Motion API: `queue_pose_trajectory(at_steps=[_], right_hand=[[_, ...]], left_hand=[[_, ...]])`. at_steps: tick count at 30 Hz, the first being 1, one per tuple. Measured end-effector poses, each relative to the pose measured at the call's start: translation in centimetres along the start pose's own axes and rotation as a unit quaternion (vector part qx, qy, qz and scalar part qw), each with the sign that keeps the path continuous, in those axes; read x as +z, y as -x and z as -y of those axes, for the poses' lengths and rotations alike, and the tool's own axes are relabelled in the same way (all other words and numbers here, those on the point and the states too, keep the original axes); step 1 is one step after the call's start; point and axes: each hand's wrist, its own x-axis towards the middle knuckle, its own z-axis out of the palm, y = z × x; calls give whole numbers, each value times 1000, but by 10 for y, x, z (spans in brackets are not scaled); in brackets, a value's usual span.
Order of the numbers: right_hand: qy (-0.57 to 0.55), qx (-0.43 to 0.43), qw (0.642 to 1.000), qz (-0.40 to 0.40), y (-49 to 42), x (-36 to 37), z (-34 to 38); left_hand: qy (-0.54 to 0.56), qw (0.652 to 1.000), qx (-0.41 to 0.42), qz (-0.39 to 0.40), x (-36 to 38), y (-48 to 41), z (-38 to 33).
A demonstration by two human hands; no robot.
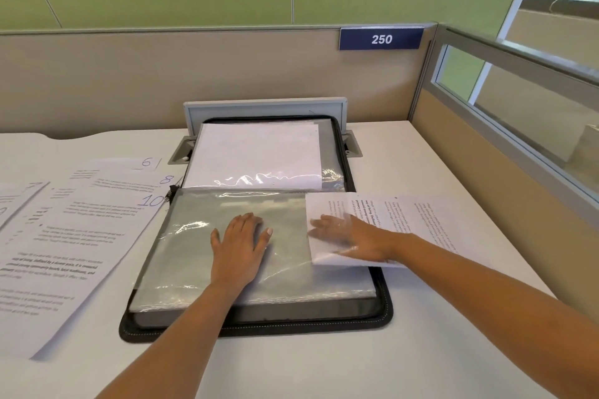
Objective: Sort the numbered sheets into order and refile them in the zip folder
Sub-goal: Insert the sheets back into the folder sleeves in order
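A black zip folder (pixel 385 311) lies open on the desk, holding a stack of clear plastic sleeves (pixel 194 256). My left hand (pixel 240 243) rests flat on the top sleeve with fingers spread. My right hand (pixel 350 236) lies on a printed sheet (pixel 418 220) whose left end is partly inside the top sleeve at the folder's right edge; the fingers look blurred under the plastic. The folder's far half shows a white sheet in a sleeve (pixel 256 155). Loose sheets marked 6 (pixel 146 162), 8 (pixel 167 179) and 10 (pixel 150 201) fan out to the left.
A grey cable tray with a raised lid (pixel 265 107) sits behind the folder. Beige partition walls close off the back and right, with a blue sign reading 250 (pixel 381 39). More printed sheets (pixel 19 204) overlap at the far left of the white desk (pixel 421 152).
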Motion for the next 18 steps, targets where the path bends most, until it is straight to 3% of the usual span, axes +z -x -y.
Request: queue_pose_trajectory(at_steps=[3, 6, 11, 13, 16, 18], right_hand=[[162, -20, 986, 12, -2, 8, -6], [198, -23, 980, -16, -5, 20, -11], [181, 47, 982, -38, -13, 25, 6], [143, 45, 988, -43, -11, 22, 11], [-115, 28, 991, -59, 0, 18, 10], [-168, 6, 984, -56, 3, 16, 6]], left_hand=[[-11, 1000, 2, 2, 0, 0, 0], [-10, 1000, 4, 1, 1, 0, 0], [-18, 1000, 0, 11, 1, 0, 0], [-16, 1000, 2, 5, -1, 2, -1], [-4, 1000, -1, -3, -1, 2, -2], [-5, 1000, -3, -2, -2, 3, -2]])
